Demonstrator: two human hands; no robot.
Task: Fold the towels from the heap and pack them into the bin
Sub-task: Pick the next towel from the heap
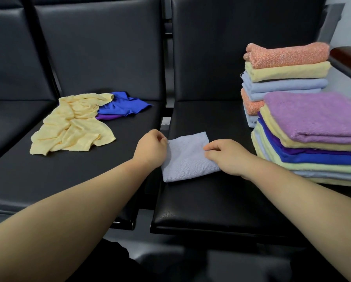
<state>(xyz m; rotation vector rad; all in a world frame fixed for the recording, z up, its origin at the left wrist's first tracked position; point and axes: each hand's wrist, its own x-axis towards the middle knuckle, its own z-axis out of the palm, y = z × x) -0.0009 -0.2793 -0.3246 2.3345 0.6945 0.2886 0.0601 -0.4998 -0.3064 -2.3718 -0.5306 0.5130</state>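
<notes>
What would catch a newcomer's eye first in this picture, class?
The left hand and right hand hold a folded grey-blue towel at centre. Colourful folded stacks rise on the right, a purple towel topping the nearer. A crumpled yellow towel lies left.

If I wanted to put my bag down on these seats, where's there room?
Left seat: bare in front of the heap, down to its front edge. Right seat: bare behind the grey towel up to the backrest, and along its front edge. Crowded: its right side, where two towel stacks stand.
</notes>
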